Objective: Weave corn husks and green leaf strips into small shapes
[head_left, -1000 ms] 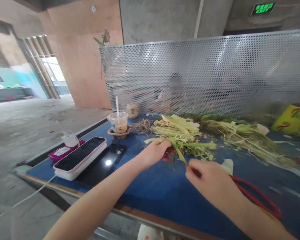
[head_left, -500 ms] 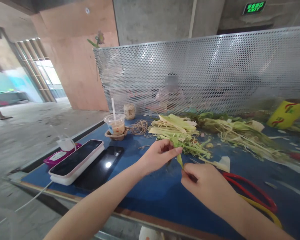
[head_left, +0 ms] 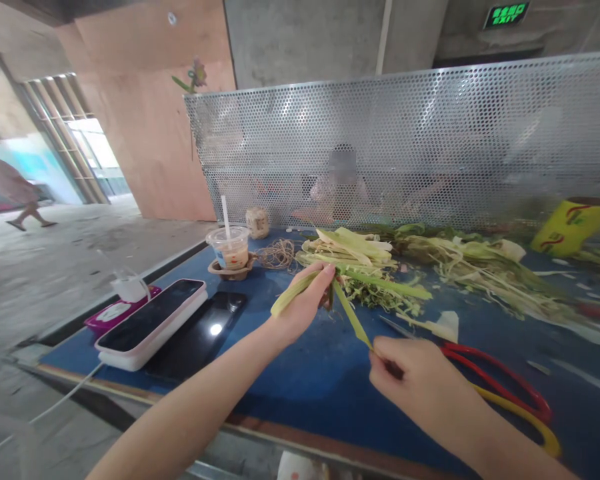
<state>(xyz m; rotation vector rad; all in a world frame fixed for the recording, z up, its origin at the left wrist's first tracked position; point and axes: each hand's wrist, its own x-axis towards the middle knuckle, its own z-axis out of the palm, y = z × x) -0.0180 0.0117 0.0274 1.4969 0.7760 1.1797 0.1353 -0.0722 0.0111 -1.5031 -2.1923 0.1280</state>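
Note:
My left hand [head_left: 303, 308] is closed around pale green corn husk strips. One end of a folded husk [head_left: 294, 293] sticks out past the wrist side, and a long strip [head_left: 387, 283] points right over the pile. Between both hands a narrow husk strip [head_left: 351, 315] stretches taut and slanting down. Its lower end is pinched in the closed fingers of my right hand [head_left: 414, 373]. Just beyond my hands lies a stack of husks [head_left: 355, 247] with green shreds [head_left: 375, 293] in front. Scissors with red and yellow handles [head_left: 505, 383] lie partly under my right hand.
A drink cup with a straw [head_left: 230, 248] stands at the table's left, beside tangled twine [head_left: 277, 255]. Nearer are a phone on a white case [head_left: 153, 327] and a black phone [head_left: 195, 337]. More husks [head_left: 480, 267] and a yellow roll [head_left: 573, 227] lie right. A perforated metal screen [head_left: 390, 147] borders the back.
My hands have moved apart, the left one up and left, the right slightly down. More of the strip between them now shows. A person at far left has walked further into view.

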